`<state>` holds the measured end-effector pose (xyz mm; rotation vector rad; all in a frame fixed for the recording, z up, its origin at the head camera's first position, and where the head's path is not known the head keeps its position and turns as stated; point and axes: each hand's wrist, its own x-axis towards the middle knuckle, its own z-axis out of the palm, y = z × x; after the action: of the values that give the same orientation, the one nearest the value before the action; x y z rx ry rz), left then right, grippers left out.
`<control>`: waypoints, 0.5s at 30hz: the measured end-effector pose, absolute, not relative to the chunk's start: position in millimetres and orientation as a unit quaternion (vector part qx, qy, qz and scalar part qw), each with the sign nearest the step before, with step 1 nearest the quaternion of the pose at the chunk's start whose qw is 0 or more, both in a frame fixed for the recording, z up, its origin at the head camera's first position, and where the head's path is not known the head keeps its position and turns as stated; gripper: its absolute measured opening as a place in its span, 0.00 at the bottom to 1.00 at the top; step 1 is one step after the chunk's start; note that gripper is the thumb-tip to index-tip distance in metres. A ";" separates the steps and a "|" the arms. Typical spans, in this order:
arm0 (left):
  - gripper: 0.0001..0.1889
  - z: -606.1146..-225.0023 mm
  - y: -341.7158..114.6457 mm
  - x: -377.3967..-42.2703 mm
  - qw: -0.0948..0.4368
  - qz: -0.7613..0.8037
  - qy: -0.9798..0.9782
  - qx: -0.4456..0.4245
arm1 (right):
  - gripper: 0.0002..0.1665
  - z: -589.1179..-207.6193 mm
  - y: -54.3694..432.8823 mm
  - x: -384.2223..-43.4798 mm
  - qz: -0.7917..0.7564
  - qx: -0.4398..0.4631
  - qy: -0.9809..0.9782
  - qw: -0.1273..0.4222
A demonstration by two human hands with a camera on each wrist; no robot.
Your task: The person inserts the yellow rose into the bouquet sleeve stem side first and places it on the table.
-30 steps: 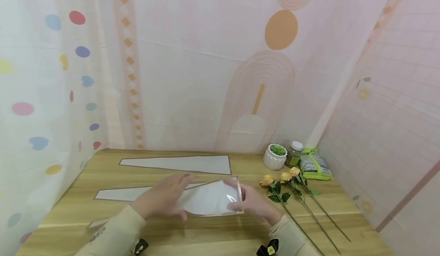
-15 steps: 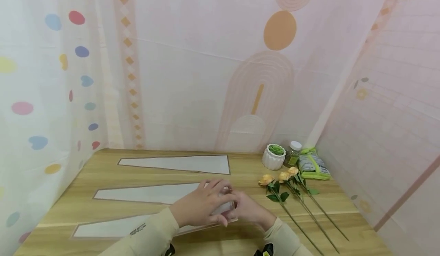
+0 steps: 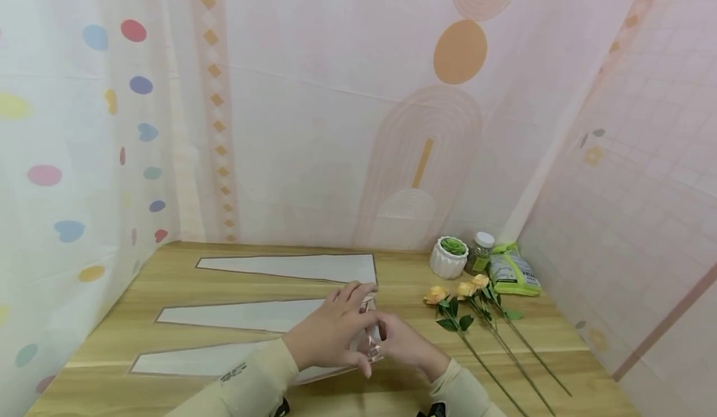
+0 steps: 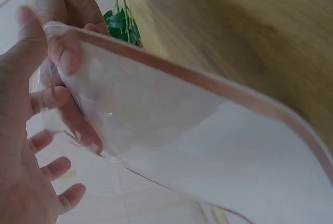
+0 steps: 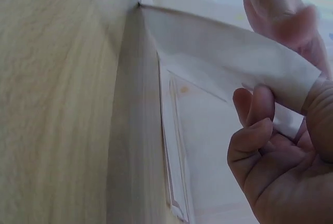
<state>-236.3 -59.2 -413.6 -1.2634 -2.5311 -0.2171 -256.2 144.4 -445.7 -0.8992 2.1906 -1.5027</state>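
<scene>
A tapered flower-wrapping sleeve [image 4: 171, 109], clear on one face, white on the other and edged in pinkish brown, has its wide end lifted at the near middle of the table. My right hand [image 3: 409, 345] pinches that end between thumb and curled fingers, as the right wrist view shows. Its fingers show through the clear film in the left wrist view. My left hand [image 3: 330, 330] is at the same end, fingers spread and holding nothing; whether they touch the film I cannot tell. The left forearm covers part of the sleeve.
Two similar sleeves lie flat behind, one in the middle [image 3: 241, 314] and one farther back [image 3: 297, 266]. At right are several orange-yellow roses [image 3: 466, 289] with long stems, a potted succulent [image 3: 449, 258], a white-lidded jar [image 3: 480, 252] and a green-edged packet [image 3: 514, 271].
My left hand has moved right from beside the sleeve to its wide end, close to my right hand. The wide end has come down slightly, still in my right hand.
</scene>
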 end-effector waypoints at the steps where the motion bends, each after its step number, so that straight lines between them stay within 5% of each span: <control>1: 0.42 -413.3 -59.0 -235.8 0.148 -0.079 -0.884 -0.436 | 0.20 -445.7 144.5 -255.3 -0.536 -0.305 0.768 0.171; 5: 0.41 -411.9 -59.9 -232.8 0.115 -0.076 -0.895 -0.424 | 0.28 -445.5 146.2 -253.6 -0.568 -0.277 0.753 0.186; 15: 0.40 -412.8 -64.8 -232.7 0.095 -0.032 -0.903 -0.419 | 0.16 -444.3 148.6 -253.8 -0.574 -0.276 0.750 0.178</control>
<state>-232.7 -64.8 -412.8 -1.2412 -2.6756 -0.0943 -253.8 148.6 -444.3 -0.7803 2.1210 -1.6238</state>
